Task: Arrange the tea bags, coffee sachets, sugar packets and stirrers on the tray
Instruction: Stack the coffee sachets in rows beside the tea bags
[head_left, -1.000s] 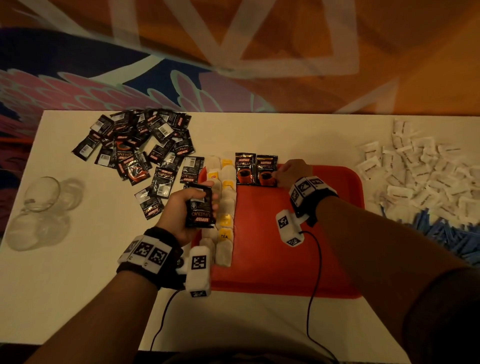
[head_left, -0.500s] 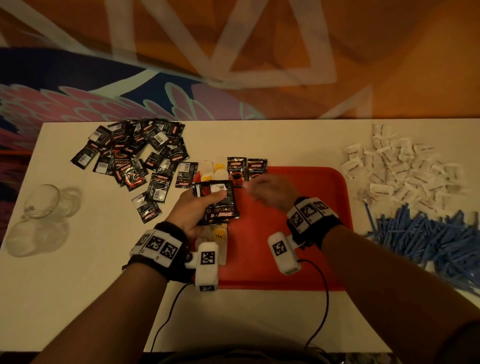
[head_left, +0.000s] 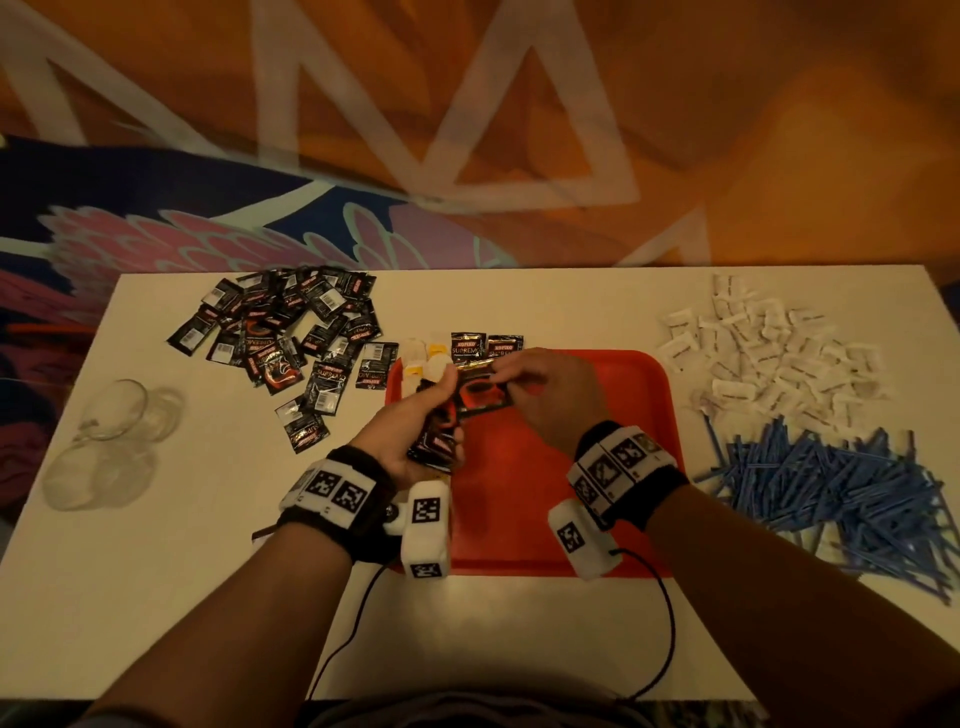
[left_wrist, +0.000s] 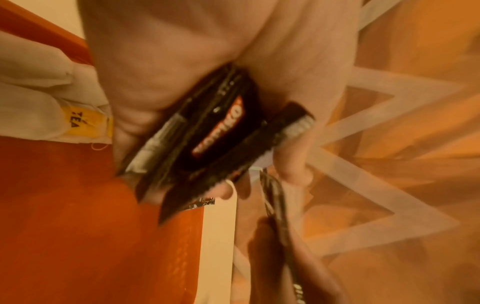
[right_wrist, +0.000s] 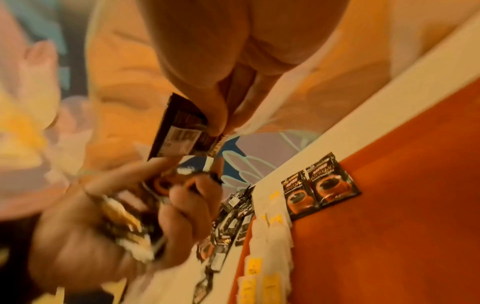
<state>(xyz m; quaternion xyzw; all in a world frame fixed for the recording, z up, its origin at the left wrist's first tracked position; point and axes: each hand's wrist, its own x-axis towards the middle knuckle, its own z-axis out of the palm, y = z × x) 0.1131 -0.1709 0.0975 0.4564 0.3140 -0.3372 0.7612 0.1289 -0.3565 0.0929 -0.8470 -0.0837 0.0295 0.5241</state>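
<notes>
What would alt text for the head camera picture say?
Over a red tray, the left hand grips a stack of coffee sachets while the right hand pinches one sachet. Two sachets lie at the tray's far edge.

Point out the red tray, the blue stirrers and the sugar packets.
red tray (head_left: 545, 519): head view, bare floor near its front edge.
blue stirrers (head_left: 831, 483): head view, middle of the pile.
sugar packets (head_left: 769, 358): head view, centre of the white heap.
</notes>
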